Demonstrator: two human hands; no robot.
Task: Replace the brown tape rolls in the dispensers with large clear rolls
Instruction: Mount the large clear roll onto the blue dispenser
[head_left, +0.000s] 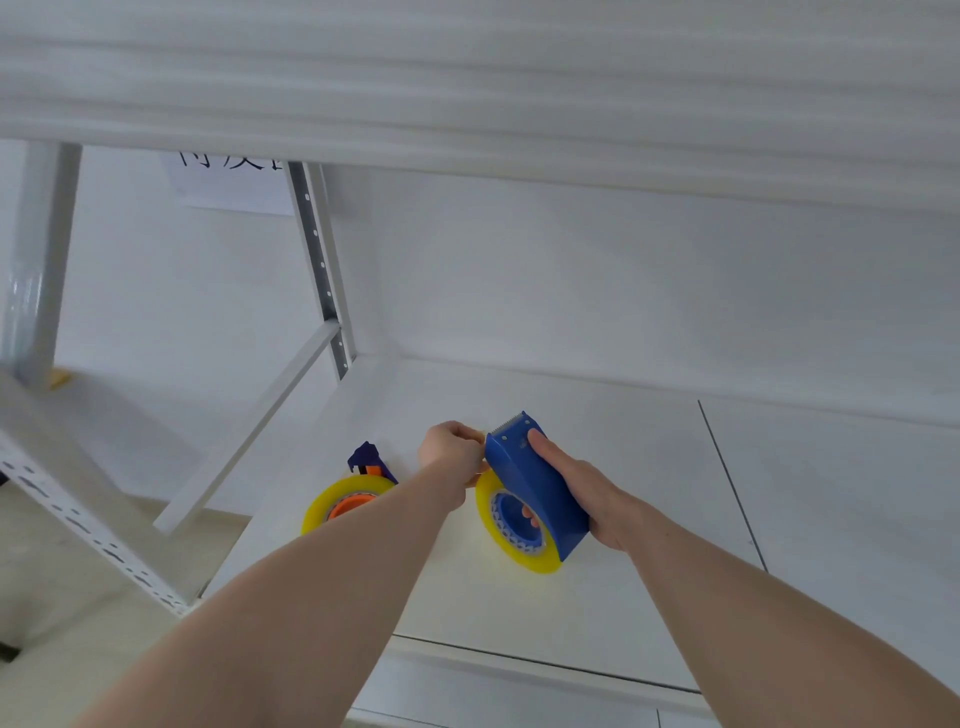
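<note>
My right hand (582, 488) grips a blue tape dispenser (535, 483) just above the white shelf (623, 597), its serrated blade pointing up. A large yellowish clear tape roll (506, 545) sits on its hub. My left hand (452, 449) is closed beside the blade end, its fingers pinching what looks like the tape's free end. To the left, a second dispenser (370, 462), dark purple with an orange hub, lies on the shelf with another large clear roll (332, 501) in it. My left forearm hides part of that roll.
An upper shelf (467, 104) hangs low over the work area. A slotted white upright (322, 270) and diagonal brace (244, 436) stand at the left. A seam (730, 478) crosses the shelf surface on the right. A paper sign (228, 182) hangs behind.
</note>
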